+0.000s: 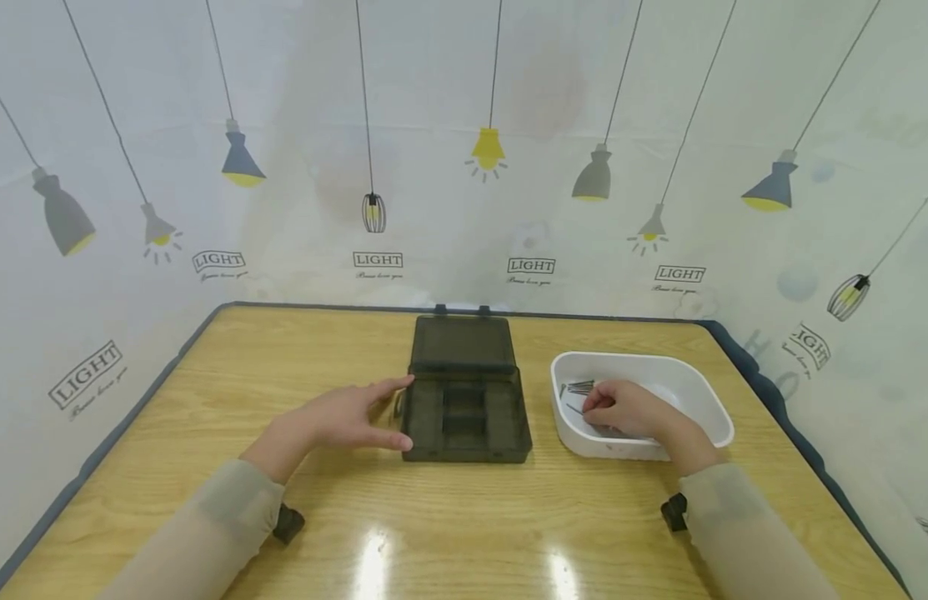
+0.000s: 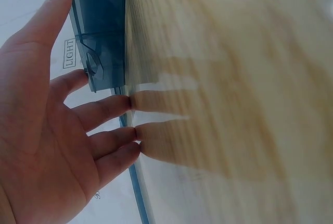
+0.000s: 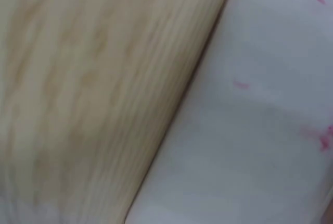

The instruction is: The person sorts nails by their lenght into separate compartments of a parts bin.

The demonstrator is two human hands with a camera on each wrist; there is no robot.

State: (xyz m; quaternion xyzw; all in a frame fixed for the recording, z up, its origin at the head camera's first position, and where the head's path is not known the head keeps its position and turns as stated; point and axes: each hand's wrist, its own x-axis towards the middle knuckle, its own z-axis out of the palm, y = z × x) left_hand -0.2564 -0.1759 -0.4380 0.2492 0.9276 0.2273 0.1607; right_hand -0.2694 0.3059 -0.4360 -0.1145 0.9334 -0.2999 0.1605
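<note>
A dark translucent compartment box (image 1: 501, 457) lies with its lid (image 1: 464, 343) laid back. My left hand (image 1: 343, 417) spreads along its left side in the head view, thumb and index fingertips at its edge. In the left wrist view, the left hand (image 2: 47, 125) has extended fingers beside the box (image 2: 101, 31), some fingertips on the table. Inside the white tray (image 1: 704, 400), my right hand (image 1: 632, 408) has curled fingers, pinching a thin dark nail (image 1: 574, 409). More nails (image 1: 581, 387) lie beyond the fingers. The right wrist view shows the tray's pink-marked wall (image 3: 244, 130), not the fingertips.
The wooden table (image 1: 464, 517) ends at a dark-edged cloth backdrop (image 1: 464, 242) printed with lamps, which rises behind and at both sides. Box and tray stand apart, with bare wood between them. Dark wrist-worn pieces show at both sleeves.
</note>
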